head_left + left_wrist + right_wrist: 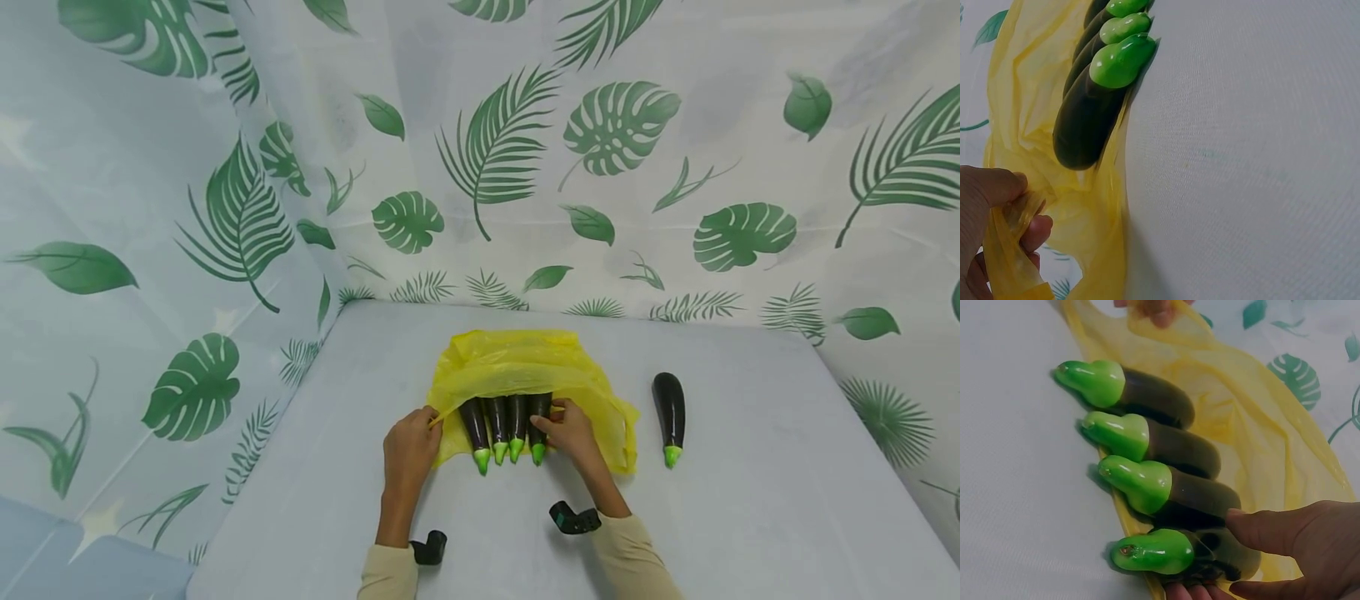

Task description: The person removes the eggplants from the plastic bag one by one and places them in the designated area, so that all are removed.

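A yellow plastic bag (525,354) lies on the table with its mouth toward me. Several dark eggplants with green caps sit side by side in the opening, caps pointing out; the leftmost eggplant (476,429) shows clearly. My left hand (412,442) pinches the left edge of the bag's mouth, lifting the film between thumb and fingers, as the left wrist view shows. My right hand (572,429) grips the rightmost eggplant (1157,553), thumb on top and fingers along its outer side. The inner ends of the eggplants are hidden under the bag's upper layer.
A single eggplant (670,417) lies right of the bag, cap toward me. The pale table (750,500) is bordered behind and at the left by leaf-printed white sheets (525,183). Black devices (430,547) are worn on both wrists.
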The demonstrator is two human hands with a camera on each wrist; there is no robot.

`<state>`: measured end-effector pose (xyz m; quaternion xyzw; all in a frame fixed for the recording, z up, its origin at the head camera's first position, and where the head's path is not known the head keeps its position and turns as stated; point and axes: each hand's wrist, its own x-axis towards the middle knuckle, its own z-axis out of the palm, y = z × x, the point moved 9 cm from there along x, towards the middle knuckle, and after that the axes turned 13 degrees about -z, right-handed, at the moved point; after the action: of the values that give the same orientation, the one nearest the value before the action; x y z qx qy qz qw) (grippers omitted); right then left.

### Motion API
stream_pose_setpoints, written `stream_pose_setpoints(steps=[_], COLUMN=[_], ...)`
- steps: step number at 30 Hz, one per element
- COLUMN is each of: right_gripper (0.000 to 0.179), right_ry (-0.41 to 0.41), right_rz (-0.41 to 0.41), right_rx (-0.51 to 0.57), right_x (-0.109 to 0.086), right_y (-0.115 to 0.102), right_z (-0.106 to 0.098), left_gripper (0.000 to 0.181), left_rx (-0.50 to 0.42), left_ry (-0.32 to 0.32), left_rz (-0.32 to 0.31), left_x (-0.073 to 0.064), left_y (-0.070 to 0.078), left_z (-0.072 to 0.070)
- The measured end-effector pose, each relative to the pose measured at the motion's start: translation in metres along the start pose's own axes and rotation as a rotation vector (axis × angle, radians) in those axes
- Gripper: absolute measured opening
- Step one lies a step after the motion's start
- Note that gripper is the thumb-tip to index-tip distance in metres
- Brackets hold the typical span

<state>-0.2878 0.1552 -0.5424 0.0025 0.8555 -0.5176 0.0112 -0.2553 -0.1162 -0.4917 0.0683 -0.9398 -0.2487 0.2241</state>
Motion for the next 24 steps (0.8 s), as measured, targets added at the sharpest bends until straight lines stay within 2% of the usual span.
stream_pose_setpoints(steps=[14, 24], right_gripper=[0.058, 0.061], right_ry=[0.072, 0.05], right_rz=[-0.119, -0.078], right_rx=[-0.165, -0.125], right_x=[0.005, 0.006], right_y=[-0.013, -0.007], right_z=[0.0, 0.002], left_gripper=[0.007, 0.008], left_rx=[-0.005, 0.003], left_ry=[0.001, 0.006], left_rz=[-0.008, -0.012], left_x=[0.004, 0.005], left_y=[-0.001, -0.002], left_z=[-0.004, -0.003])
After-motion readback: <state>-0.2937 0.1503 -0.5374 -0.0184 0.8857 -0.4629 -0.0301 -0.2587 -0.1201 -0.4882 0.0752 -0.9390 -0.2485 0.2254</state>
